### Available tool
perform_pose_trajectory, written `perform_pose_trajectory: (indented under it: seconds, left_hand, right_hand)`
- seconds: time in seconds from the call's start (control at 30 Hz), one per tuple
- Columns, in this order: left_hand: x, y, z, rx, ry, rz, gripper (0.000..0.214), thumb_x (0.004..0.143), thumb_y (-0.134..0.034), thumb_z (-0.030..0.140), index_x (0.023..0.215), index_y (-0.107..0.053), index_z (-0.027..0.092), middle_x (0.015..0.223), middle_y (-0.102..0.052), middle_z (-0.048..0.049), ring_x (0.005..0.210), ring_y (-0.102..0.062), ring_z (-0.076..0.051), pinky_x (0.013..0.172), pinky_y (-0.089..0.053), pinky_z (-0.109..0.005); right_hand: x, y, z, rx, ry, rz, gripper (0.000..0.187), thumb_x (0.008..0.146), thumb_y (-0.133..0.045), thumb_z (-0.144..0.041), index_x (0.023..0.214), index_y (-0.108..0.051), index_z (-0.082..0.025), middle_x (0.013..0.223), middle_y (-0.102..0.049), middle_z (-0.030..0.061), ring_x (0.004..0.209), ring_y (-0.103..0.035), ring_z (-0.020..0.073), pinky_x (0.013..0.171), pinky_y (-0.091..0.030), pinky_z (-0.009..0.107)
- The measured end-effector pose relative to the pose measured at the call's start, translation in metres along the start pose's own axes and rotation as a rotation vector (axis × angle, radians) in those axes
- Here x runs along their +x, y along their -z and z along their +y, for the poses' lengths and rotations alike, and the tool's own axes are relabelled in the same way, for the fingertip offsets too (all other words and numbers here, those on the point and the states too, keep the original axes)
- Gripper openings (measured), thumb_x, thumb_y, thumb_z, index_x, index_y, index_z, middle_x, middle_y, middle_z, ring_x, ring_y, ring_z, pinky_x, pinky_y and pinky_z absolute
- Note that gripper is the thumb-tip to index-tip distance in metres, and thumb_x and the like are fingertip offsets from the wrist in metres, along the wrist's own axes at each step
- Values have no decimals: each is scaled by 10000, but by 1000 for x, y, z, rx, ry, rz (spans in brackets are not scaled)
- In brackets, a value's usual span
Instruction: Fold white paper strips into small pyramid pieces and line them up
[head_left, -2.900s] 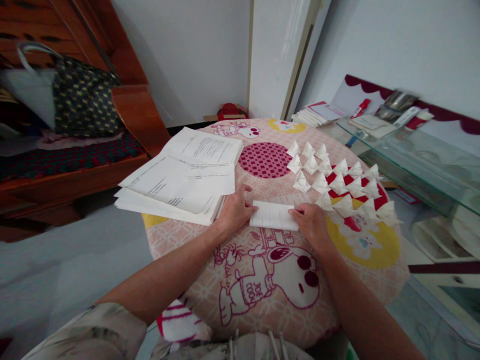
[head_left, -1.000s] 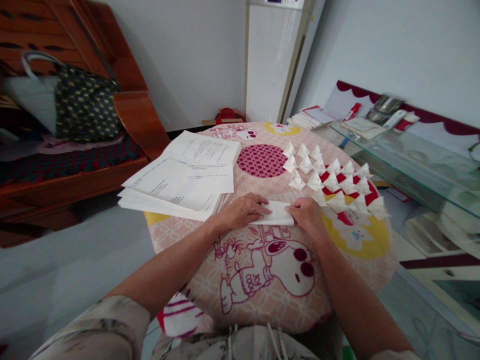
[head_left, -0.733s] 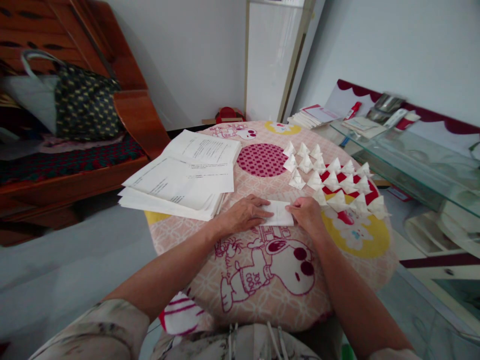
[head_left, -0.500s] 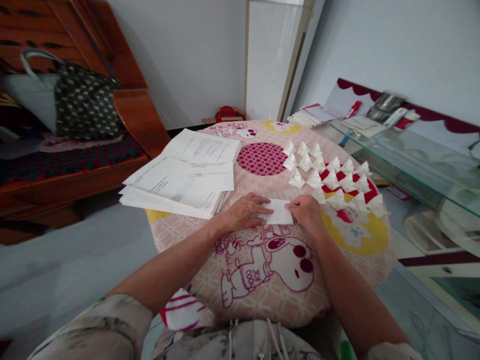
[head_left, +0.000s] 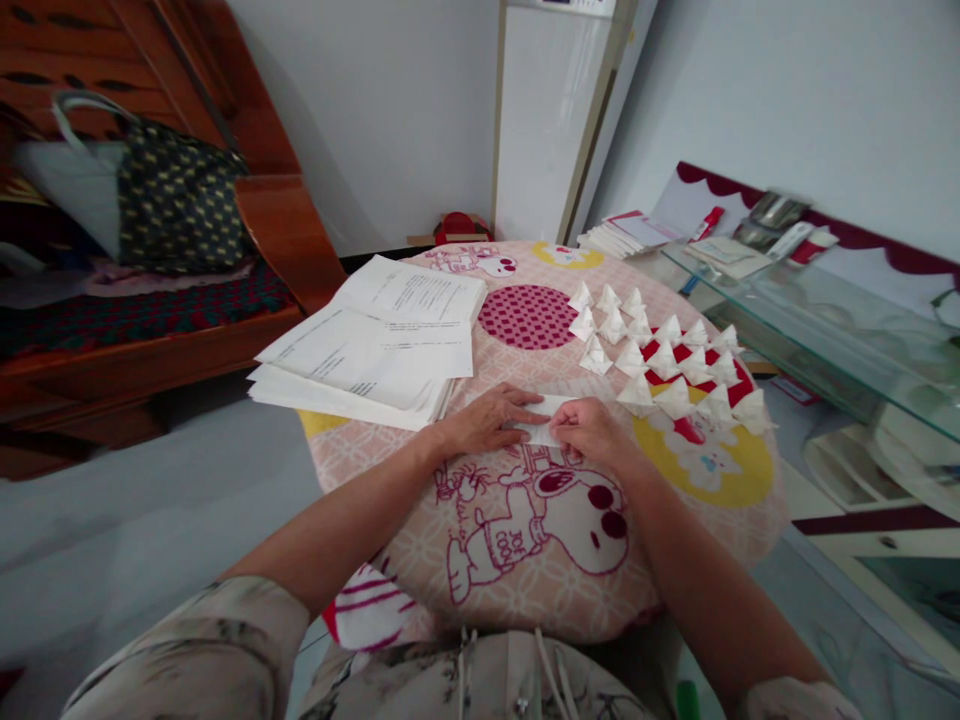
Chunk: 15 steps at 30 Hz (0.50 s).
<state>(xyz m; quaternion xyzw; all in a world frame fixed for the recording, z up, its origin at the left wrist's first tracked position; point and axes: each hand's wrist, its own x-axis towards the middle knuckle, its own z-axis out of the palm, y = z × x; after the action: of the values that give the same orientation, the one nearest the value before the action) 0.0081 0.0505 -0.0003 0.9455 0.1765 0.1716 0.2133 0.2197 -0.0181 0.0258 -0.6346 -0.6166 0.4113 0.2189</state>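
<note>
A small folded white paper strip (head_left: 550, 410) lies on a round table covered by a pink cartoon-dog cloth (head_left: 540, 540). My left hand (head_left: 484, 420) rests flat on the strip's left end, fingers stretched over it. My right hand (head_left: 589, 432) has its fingers curled and pinches the strip's right part, covering most of it. Just beyond my right hand, several small white folded paper triangles (head_left: 667, 360) lie in rows on the cloth.
A stack of printed sheets (head_left: 375, 345) lies at the table's left edge. A wooden bench (head_left: 150, 340) with a patterned bag (head_left: 172, 200) stands at left. A glass shelf (head_left: 825, 310) with booklets and small items runs along the right. A white cabinet (head_left: 547, 120) stands behind.
The paper strip has become shorter as it was folded. My right hand has moved left over it, closing toward my left hand. My left hand has stayed pressing the left end.
</note>
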Motion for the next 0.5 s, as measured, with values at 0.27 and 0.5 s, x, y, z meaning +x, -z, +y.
perform_pose_trajectory:
  seconds: [0.27, 0.5]
  left_hand:
    - [-2, 1, -9, -49, -8, -5, 418, 865, -674, 243, 1280, -660, 290, 1445, -555, -89, 1298, -534, -255, 1113, -399, -453]
    - [-2, 3, -6, -34, 0, -28, 428, 887, -653, 265, 1315, -635, 282, 1464, -535, -98, 1304, -524, -265, 1110, -395, -459]
  right_hand:
    - [-3, -11, -13, -298, 22, 141, 129, 697, -701, -219, 590, -637, -186, 528, -593, -9, 539, -533, 132, 536, -345, 247]
    - [-7, -15, -15, -423, 46, 184, 116, 685, -648, -162, 574, -655, -193, 552, -611, 4, 553, -517, 131, 530, -304, 252]
